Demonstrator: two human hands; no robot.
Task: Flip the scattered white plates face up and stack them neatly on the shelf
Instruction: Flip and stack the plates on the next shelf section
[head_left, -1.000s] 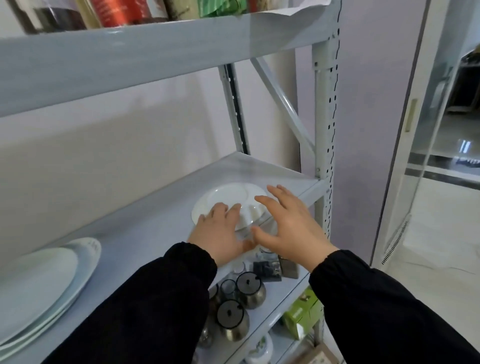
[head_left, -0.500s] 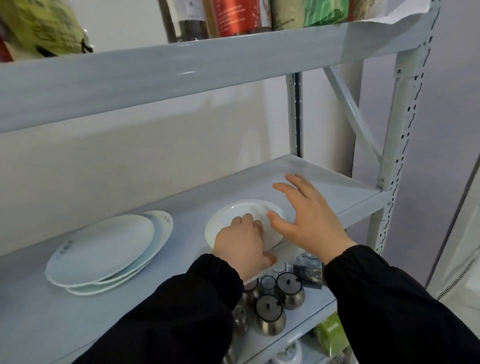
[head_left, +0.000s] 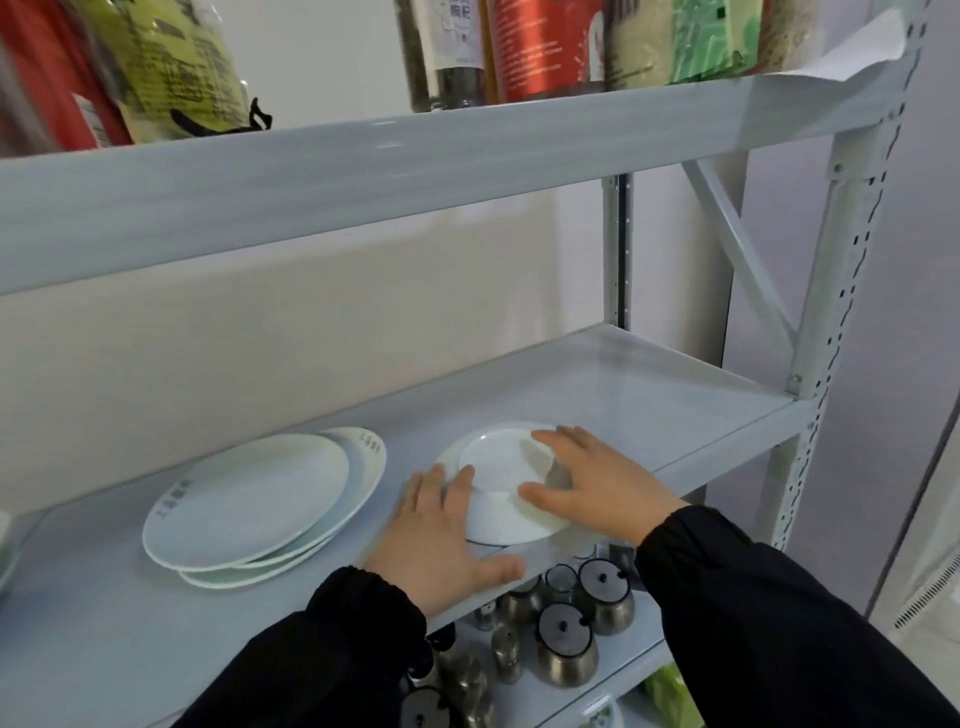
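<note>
A small white plate (head_left: 498, 467) lies bottom up near the front edge of the grey middle shelf (head_left: 649, 405); its foot ring shows, and its near rim is raised slightly off the board. My right hand (head_left: 597, 483) grips the plate's right side, with the thumb on the underside and the fingers over the far rim. My left hand (head_left: 441, 540) lies flat on the shelf with its fingers spread, the fingertips touching the plate's left rim. A loose stack of larger white plates (head_left: 249, 499) sits to the left, slightly offset from one another.
The upper shelf beam (head_left: 363, 176) hangs above, carrying bags and packets (head_left: 540, 47). A perforated upright post (head_left: 831, 312) and a diagonal brace close the right end. Steel lidded pots (head_left: 566, 644) and a green pack (head_left: 670, 691) stand on the lower shelf.
My view has swung left, bringing the plate stack into sight. My right hand has come down onto the small plate, my left hand has flattened and spread, and the near rim has lifted.
</note>
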